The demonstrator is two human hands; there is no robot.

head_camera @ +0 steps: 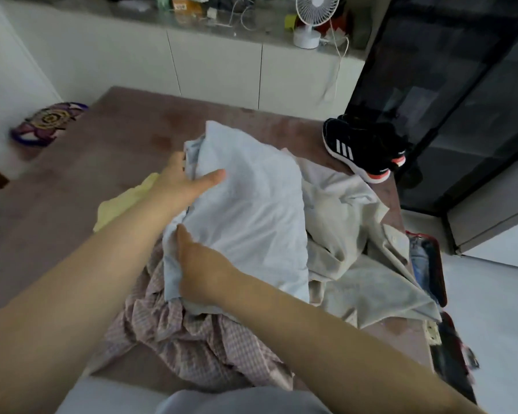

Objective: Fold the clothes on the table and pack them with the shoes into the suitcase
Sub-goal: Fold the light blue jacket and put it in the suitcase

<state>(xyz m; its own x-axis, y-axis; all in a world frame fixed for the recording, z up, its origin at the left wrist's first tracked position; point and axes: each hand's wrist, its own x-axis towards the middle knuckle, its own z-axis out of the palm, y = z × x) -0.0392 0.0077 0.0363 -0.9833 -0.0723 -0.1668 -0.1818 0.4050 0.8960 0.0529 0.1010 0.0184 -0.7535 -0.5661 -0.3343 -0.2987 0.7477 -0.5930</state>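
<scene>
Four garments sit piled on the brownish table [72, 174], as far as I can count: a pale blue shirt [251, 204] on top, a pink checked one [198, 348] crumpled underneath toward the near edge, a beige-grey one [356, 249] sprawled to the right, and a bit of yellow cloth [123, 201] peeking out on the left. Both hands are on the blue shirt, which looks roughly folded into a puffy rectangle. The left hand [186, 180] grips its far-left edge, thumb laid on top and fingers tucked under; the right hand [201, 267] is closed around the near-left corner. Black sneakers [362, 147] with three white stripes and coral heels sit at the far right corner of the table; looks like a pair, small white heel text unreadable. The suitcase [431, 270] lies open on the floor at the right, red-edged, mostly hidden by the table.
</scene>
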